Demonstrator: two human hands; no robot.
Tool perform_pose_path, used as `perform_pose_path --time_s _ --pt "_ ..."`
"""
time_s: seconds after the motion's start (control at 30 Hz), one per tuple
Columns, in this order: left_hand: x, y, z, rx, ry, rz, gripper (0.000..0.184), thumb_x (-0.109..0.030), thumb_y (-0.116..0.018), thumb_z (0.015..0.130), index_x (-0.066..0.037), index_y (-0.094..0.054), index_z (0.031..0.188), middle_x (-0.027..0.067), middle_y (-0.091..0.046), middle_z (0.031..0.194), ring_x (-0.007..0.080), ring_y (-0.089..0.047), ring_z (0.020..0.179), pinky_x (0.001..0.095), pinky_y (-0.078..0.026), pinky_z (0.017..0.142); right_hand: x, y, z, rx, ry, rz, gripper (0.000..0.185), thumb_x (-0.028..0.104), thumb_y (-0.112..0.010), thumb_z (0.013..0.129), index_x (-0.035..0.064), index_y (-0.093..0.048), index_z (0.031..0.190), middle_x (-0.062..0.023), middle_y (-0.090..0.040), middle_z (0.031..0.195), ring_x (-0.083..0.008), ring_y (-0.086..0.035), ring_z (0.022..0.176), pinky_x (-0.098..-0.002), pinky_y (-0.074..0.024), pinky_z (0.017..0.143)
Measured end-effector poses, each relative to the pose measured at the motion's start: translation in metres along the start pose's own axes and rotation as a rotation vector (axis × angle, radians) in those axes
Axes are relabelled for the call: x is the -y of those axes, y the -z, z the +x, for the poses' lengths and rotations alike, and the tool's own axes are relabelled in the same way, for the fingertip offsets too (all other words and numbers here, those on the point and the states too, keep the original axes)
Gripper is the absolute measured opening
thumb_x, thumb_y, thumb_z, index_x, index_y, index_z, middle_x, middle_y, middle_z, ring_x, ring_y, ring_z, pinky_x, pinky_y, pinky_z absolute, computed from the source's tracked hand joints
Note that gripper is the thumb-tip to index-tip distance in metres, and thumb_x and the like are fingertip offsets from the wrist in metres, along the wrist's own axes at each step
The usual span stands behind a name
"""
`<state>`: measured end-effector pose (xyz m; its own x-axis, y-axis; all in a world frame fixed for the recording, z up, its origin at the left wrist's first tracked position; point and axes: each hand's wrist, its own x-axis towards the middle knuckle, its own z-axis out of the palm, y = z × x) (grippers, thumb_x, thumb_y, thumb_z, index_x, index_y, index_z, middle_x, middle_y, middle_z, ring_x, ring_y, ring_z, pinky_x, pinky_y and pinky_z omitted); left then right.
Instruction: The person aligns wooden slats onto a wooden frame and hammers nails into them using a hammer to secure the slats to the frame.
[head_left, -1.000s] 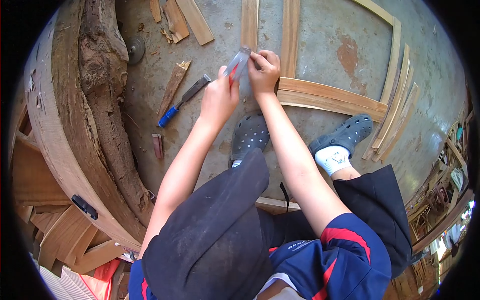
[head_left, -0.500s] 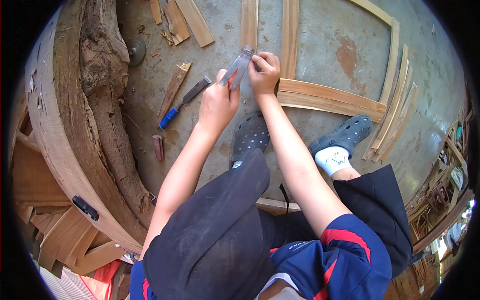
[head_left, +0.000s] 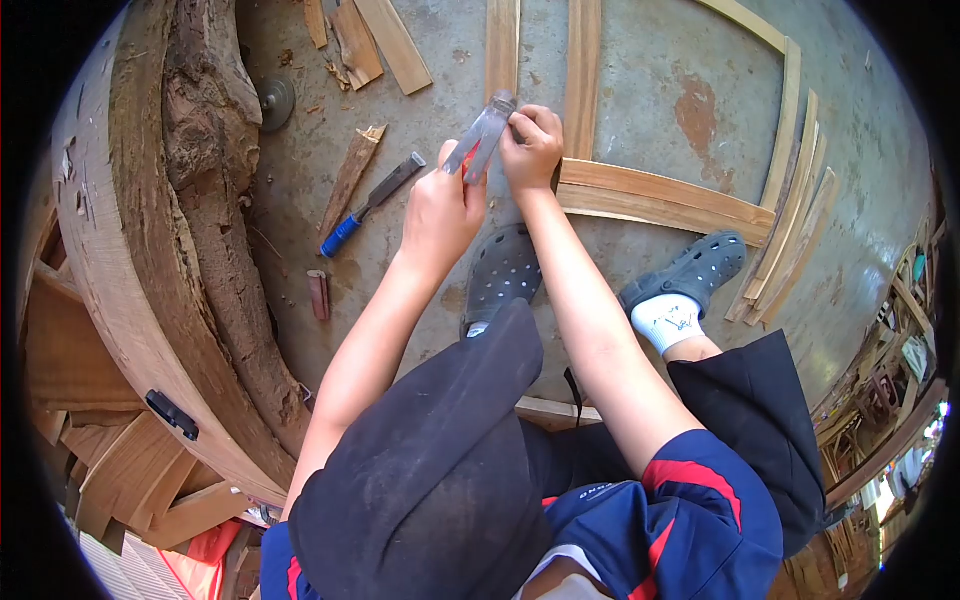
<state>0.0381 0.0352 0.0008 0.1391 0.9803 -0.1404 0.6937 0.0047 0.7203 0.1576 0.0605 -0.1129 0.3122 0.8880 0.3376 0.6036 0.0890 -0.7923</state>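
Observation:
A clear plastic bottle (head_left: pixel 484 138) with something red showing on it is tilted between my hands. My left hand (head_left: pixel 441 208) wraps round its lower part, fingers closed. At the bottle's neck, my right hand (head_left: pixel 532 150) is closed in a pinch; whatever its fingertips hold there is too small to make out. Left of my hands, a chisel with a blue handle (head_left: pixel 342 236) lies on the concrete floor, beside a splintered wood strip (head_left: pixel 352 172). A short reddish-brown block (head_left: pixel 318 295) lies nearer to me.
Wood strips (head_left: pixel 665 198) form a frame on the floor ahead and right, with loose strips (head_left: pixel 795 235) at its side. A large rough-edged slab (head_left: pixel 205 210) runs down the left. My clogs (head_left: pixel 690 268) stand near the frame. Offcuts (head_left: pixel 393 45) lie at the top.
My hands and the bottle have shifted very slightly to the right. The grip of both hands looks the same.

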Motion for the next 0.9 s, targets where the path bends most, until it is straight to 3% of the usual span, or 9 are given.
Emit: perform_pose_path --time_s 0.23,0.43,0.53,0.6,0.73,0.8,0.83,0.87,0.9 --pt "0.007 -0.004 0.0 -0.022 0.005 0.091 0.019 -0.012 -0.057 0.087 0.0 -0.045 0.096 0.0254 -0.058 0.065 0.0437 -0.06 0.063 0.0516 -0.048 0.053 0.003 0.003 0.001 0.029 -0.031 0.0 0.013 0.0 -0.071 0.063 0.0052 -0.067 0.074 -0.0078 -0.061 0.08 -0.0259 -0.058 0.078 -0.0352 -0.0475 0.069" --pt "0.009 -0.01 0.008 0.009 0.043 0.137 0.021 -0.013 -0.058 0.088 0.002 -0.047 0.098 0.0253 -0.059 0.064 0.0443 -0.06 0.063 0.0511 -0.048 0.052 -0.002 -0.003 -0.001 0.015 0.003 -0.022 0.013 0.007 -0.076 0.066 0.0088 -0.071 0.078 -0.0045 -0.057 0.075 -0.0236 -0.056 0.073 -0.0352 -0.0463 0.066" --pt "-0.001 0.004 0.002 -0.102 0.01 -0.022 0.023 -0.015 -0.058 0.089 0.004 -0.049 0.1 0.0243 -0.058 0.062 0.0444 -0.06 0.062 0.0488 -0.048 0.053 0.003 0.0 0.0 0.027 -0.017 -0.012 0.019 0.013 -0.078 0.066 0.0101 -0.071 0.083 -0.0059 -0.058 0.082 -0.0246 -0.056 0.077 -0.0358 -0.0469 0.069" --pt "-0.01 0.02 -0.005 -0.102 0.075 -0.014 0.024 -0.016 -0.058 0.09 0.003 -0.05 0.102 0.0246 -0.059 0.065 0.0446 -0.06 0.064 0.0479 -0.048 0.054 0.013 0.0 -0.001 0.015 0.019 -0.145 0.036 0.021 -0.081 0.064 0.0077 -0.068 0.094 -0.0099 -0.057 0.093 -0.0263 -0.056 0.082 -0.0377 -0.0473 0.072" --pt "-0.003 0.034 -0.017 -0.201 0.179 -0.049 0.026 -0.017 -0.058 0.091 0.001 -0.052 0.108 0.0256 -0.062 0.077 0.045 -0.061 0.074 0.0462 -0.048 0.059 0.02 -0.009 0.001 -0.016 0.021 -0.328 0.048 0.026 -0.081 0.065 0.0014 -0.065 0.102 -0.0133 -0.057 0.093 -0.027 -0.058 0.083 -0.0365 -0.0492 0.073" --pt "0.001 0.04 -0.023 -0.186 0.258 -0.068 0.026 -0.019 -0.057 0.092 -0.002 -0.053 0.111 0.0259 -0.062 0.084 0.0446 -0.061 0.079 0.0466 -0.049 0.063 0.022 -0.01 0.006 -0.029 -0.17 -0.252 0.057 0.028 -0.082 0.065 -0.0037 -0.062 0.107 -0.0133 -0.058 0.091 -0.0248 -0.059 0.081 -0.0361 -0.0504 0.076" --pt "0.005 0.041 -0.026 -0.219 0.262 -0.051 0.026 -0.022 -0.056 0.093 0.0 -0.053 0.106 0.0236 -0.06 0.078 0.0394 -0.059 0.07 0.0426 -0.047 0.061 0.026 -0.002 0.008 0.051 -0.297 -0.176 0.054 0.027 -0.08 0.071 -0.0047 -0.06 0.11 -0.0129 -0.059 0.096 -0.0218 -0.06 0.081 -0.035 -0.0513 0.077" --pt "0.008 0.041 -0.028 -0.253 0.265 -0.035 0.028 -0.024 -0.056 0.094 0.002 -0.054 0.101 0.0214 -0.058 0.071 0.0343 -0.057 0.06 0.0387 -0.044 0.058 0.03 0.002 0.011 0.049 -0.293 -0.177 0.054 0.027 -0.08 0.071 -0.0047 -0.06 0.11 -0.0129 -0.059 0.096 -0.0218 -0.06 0.081 -0.035 -0.0513 0.077" --pt "0.009 0.043 -0.029 -0.261 0.278 -0.042 0.029 -0.026 -0.055 0.094 0.003 -0.052 0.1 0.021 -0.058 0.071 0.0339 -0.056 0.061 0.0383 -0.044 0.059 0.033 0.006 0.014 0.085 -0.548 0.228 0.049 0.026 -0.077 0.076 -0.0059 -0.06 0.109 -0.0132 -0.06 0.1 -0.0208 -0.061 0.081 -0.0342 -0.0511 0.077"
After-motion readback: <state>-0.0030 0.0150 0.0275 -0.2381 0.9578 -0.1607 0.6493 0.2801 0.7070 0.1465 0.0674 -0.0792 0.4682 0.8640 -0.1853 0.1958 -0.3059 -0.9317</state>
